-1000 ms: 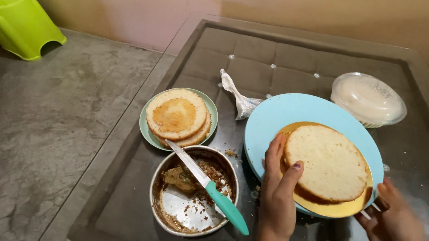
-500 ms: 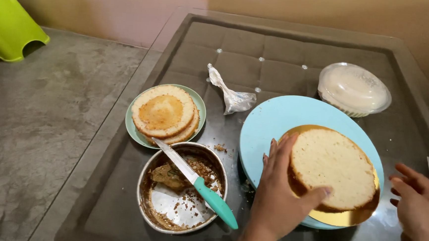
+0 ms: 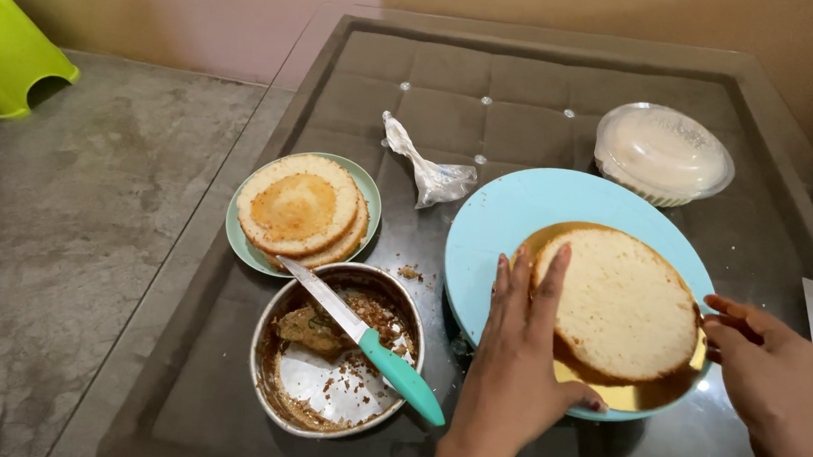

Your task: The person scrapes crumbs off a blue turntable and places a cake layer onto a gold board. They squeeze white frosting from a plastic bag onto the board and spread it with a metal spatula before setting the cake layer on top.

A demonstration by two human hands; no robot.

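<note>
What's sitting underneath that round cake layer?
The cake layer lies on a gold cake board, itself on a light-blue plate. The left hand hides part of the board's edge.

The left hand [image 3: 518, 376] now lies flatter — fingers stretched along the 9 o'clock edge of the cake layer [image 3: 620, 304], not curled over it as 1 second ago. The right hand [image 3: 774, 378] has come in from 3 o'clock — fingertips at the gold board [image 3: 622, 394].

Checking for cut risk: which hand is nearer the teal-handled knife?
Left. The left hand rests on the cake layer, just right of the knife; the right hand is at the blue plate's far edge.
</note>
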